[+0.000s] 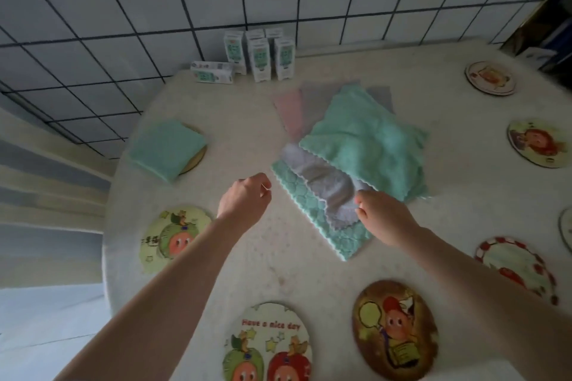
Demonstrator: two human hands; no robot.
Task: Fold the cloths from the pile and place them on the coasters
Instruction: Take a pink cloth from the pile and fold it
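Reaching over the pale round table in the head view, the right hand pinches the near edge of a grey cloth between thumb and fingertips. That cloth lies in the pile at the middle of the table, on top of a green quilted cloth and partly under a fluffy green cloth. A pink cloth shows at the pile's far side.

The left hand hovers just left of the pile, apart from it, its fingers curled in toward the thumb and holding nothing.

A folded green cloth sits to the left on a coaster whose rim peeks out beneath it. Other coasters ring the table without cloths: an apple coaster near the left forearm, a "Have a nice day" coaster, a brown coaster, a red-rimmed coaster and two more at the far right. Small cartons stand by the tiled wall, one lying on its side.
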